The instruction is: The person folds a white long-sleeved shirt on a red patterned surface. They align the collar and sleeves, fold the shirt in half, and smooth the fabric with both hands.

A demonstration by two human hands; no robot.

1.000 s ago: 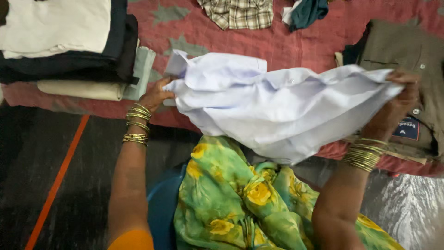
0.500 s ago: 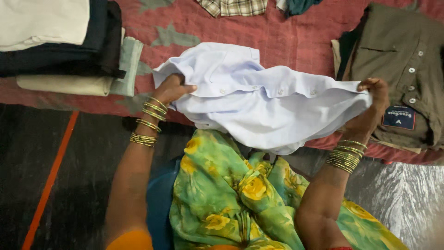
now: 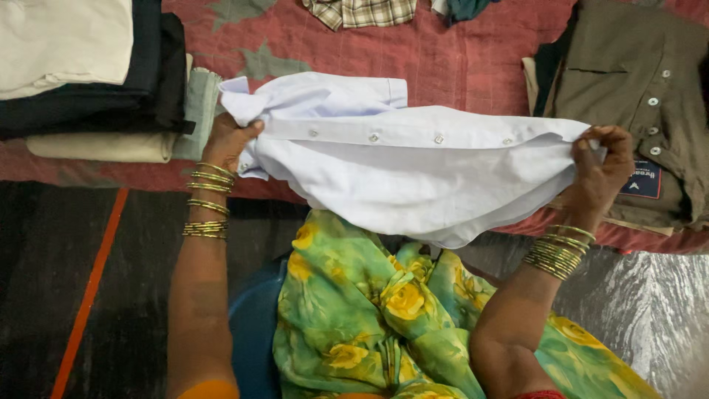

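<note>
1. Left hand (image 3: 230, 140) at about 9 o'clock of the frame; fingers curled tight on the collar end of a pale lilac shirt (image 3: 399, 174), thumb pressed over the cloth; gold bangles (image 3: 207, 199) stacked along the wrist below.
2. Right hand (image 3: 602, 174) at about 3 o'clock; fingertips pinched closed on the opposite end of the same shirt, a fold of fabric gathered between thumb and fingers; more gold bangles banded around that wrist.
3. Shirt stretched level between both hands — button placket running 9 to 3 o'clock with small white buttons showing along it; lower body of the garment sagging toward 6 o'clock; held over the near edge of a red patterned bedspread (image 3: 458, 59), whether touching it cannot be told.
4. Under the hanging cloth, at 6 o'clock, a green sari with yellow flowers (image 3: 369, 310) across the lap.
5. At 10 to 11 o'clock, a stack of folded clothes (image 3: 88, 74) on the bedspread — cream on top, dark layers beneath, a pale beige piece at the bottom, a light green folded piece just beside the left hand.
6. At 2 o'clock, an olive-brown buttoned shirt (image 3: 635, 81) lying flat, near the right hand; at 12 o'clock, a checked garment (image 3: 362, 11) at the frame's upper edge, with a teal piece of cloth (image 3: 465, 7) beside it.
7. At 7 to 8 o'clock, dark floor with an orange stripe (image 3: 88, 295) running diagonally.
</note>
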